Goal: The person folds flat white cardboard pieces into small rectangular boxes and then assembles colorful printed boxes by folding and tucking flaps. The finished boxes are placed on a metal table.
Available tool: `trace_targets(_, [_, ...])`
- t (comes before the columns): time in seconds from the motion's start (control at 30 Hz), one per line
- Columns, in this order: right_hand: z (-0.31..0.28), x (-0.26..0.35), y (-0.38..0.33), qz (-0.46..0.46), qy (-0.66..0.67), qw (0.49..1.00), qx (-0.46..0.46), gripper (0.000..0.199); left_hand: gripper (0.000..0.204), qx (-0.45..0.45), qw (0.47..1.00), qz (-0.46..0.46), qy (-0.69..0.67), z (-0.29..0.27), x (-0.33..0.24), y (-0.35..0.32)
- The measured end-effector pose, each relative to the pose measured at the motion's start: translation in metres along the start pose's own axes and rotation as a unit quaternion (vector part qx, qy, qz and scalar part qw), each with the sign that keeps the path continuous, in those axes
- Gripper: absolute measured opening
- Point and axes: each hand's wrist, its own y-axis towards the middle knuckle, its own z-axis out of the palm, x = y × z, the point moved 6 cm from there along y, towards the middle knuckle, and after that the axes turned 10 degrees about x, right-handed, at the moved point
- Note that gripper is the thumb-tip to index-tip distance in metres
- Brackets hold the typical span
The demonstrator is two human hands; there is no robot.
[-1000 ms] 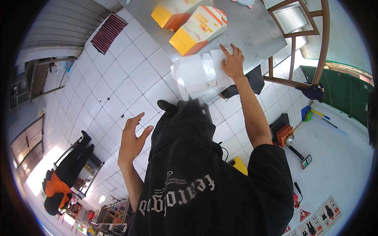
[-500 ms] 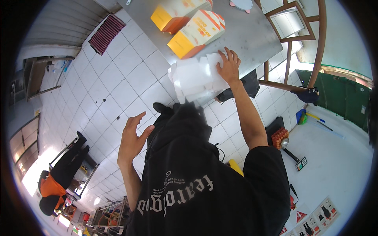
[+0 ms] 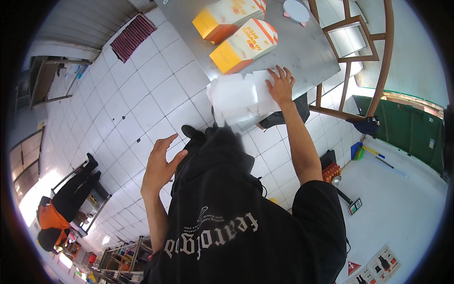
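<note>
A right hand point(image 3: 282, 89) rests on the edge of a white, flap-edged carton blank point(image 3: 236, 97) at the near corner of a steel-grey table point(image 3: 302, 54), its thumb and fingers apart. The left hand point(image 3: 161, 165) hangs empty over the floor, fingers spread, well apart from the blank. The step in hand appears to be steadying or positioning the blank; any fold would call for the left hand to meet its free edge. Glare makes it hard to say whether the blank is 1 layer or more.

Just beyond it on the table rest 2 yellow-and-white cartons point(image 3: 245, 46), with a pale disc point(image 3: 296, 12) farther back. White floor tiles point(image 3: 156, 92) spread left toward a striped mat point(image 3: 133, 38) and a person in orange point(image 3: 57, 215); a brown wooden frame point(image 3: 386, 42) stands right of the table.
</note>
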Motion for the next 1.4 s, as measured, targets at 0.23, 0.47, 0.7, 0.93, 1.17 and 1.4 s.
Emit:
trace_targets(0.23, [-0.015, 0.002, 0.004, -0.021, 0.029, 0.998, -0.042, 0.044, 0.057, -0.006, 1.0, -0.007, 0.009, 0.0, 0.003, -0.003])
trace_targets(0.47, [-0.018, -0.009, 0.012, -0.081, 0.041, 0.995, 0.03, 0.02, 0.055, -0.015, 1.0, 0.012, -0.004, 0.002, 0.005, -0.005])
trace_targets(0.7, [-0.026, -0.014, 0.007, -0.172, 0.037, 0.983, -0.051, 0.021, 0.055, -0.018, 1.0, 0.022, 0.008, 0.002, 0.007, -0.003])
trace_targets(0.93, [-0.036, -0.005, -0.019, -0.165, 0.002, 0.973, -0.164, 0.025, 0.055, -0.019, 0.999, 0.026, 0.006, 0.002, 0.008, -0.004])
trace_targets(1.17, [-0.056, -0.019, -0.002, -0.132, 0.198, 0.971, 0.013, 0.017, 0.057, -0.011, 0.999, 0.036, 0.014, -0.005, 0.007, -0.004])
trace_targets(1.4, [-0.072, -0.026, 0.007, -0.055, 0.333, 0.939, 0.065, 0.022, 0.056, -0.025, 0.998, 0.057, 0.006, -0.006, 0.007, 0.001])
